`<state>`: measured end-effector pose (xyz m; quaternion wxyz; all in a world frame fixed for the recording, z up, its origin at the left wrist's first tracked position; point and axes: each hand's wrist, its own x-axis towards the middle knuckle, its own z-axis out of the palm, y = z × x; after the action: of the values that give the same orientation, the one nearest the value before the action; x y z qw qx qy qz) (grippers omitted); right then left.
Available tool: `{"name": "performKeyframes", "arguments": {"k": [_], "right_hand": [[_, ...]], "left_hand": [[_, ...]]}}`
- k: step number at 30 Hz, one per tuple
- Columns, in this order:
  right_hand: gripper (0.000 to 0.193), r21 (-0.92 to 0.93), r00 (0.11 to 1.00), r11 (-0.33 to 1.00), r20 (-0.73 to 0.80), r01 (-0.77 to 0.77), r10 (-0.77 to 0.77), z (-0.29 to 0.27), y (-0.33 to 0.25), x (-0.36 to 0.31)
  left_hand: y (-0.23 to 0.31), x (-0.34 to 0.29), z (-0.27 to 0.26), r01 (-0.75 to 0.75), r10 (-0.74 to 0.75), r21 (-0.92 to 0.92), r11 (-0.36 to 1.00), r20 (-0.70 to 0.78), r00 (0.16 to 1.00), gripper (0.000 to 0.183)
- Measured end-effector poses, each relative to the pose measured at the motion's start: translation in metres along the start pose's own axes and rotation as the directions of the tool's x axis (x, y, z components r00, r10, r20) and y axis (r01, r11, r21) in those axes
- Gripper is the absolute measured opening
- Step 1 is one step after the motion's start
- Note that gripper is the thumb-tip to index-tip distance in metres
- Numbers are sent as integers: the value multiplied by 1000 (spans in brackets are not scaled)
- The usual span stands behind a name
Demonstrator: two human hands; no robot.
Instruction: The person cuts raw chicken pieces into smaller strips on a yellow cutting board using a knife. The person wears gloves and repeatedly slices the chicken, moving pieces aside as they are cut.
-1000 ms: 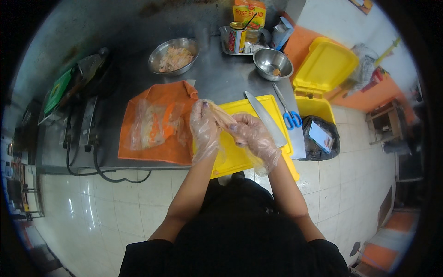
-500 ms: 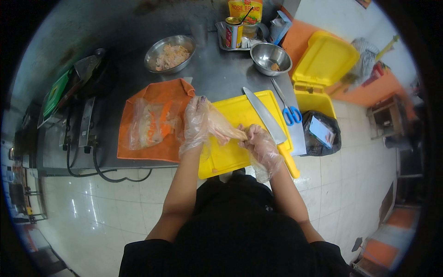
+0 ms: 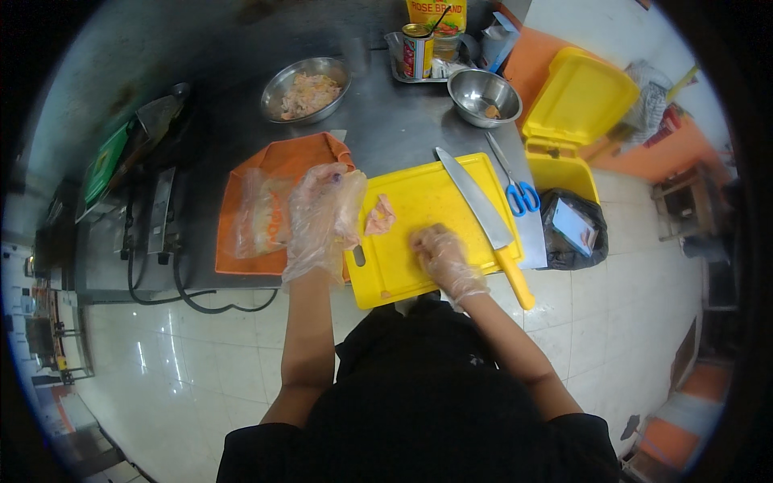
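Note:
My left hand (image 3: 315, 213), in a clear plastic glove, is closed on a pale piece of raw chicken (image 3: 349, 205) at the left edge of the yellow cutting board (image 3: 419, 189). Lying on the board to its right is a small pink scrap of raw chicken (image 3: 381, 216). Over the board's lower middle, my right hand (image 3: 441, 256), gloved too, has its fingers curled in; slight blur hides whatever they may hold. A large knife (image 3: 477, 201) with a yellow handle rests along the board's right side.
Beneath my left hand, an orange cloth (image 3: 243, 173) carries a clear plastic bag (image 3: 262, 217). A steel bowl (image 3: 274, 95) of chopped meat stands behind. Blue-handled scissors (image 3: 522, 197), another steel bowl (image 3: 471, 84) and a yellow bin (image 3: 564, 167) are at the right.
My hands have moved apart: the left has shifted left with the chicken, while the right has let it go and moved lower. The small scrap now shows on the board.

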<state>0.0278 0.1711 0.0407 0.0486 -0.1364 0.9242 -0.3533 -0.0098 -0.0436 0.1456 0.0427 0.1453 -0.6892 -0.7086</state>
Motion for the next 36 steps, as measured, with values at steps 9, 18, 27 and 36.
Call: {"name": "performKeyframes", "arguments": {"k": [9,18,27,36], "right_hand": [[35,724,976,689,-143,-10,164,-15,-55,11],[19,905,961,407,7,-124,276,-51,-55,26],[27,985,962,164,-2,-44,273,-66,-54,11],[29,973,903,232,-116,19,414,-53,-43,0]], "left_hand": [[15,-15,16,200,-109,-360,911,257,960,24],[-37,15,35,6,151,-536,844,248,957,23],[-48,1,54,597,-414,-560,574,430,802,34],[-59,-37,86,617,-409,-606,502,462,787,30]]}}
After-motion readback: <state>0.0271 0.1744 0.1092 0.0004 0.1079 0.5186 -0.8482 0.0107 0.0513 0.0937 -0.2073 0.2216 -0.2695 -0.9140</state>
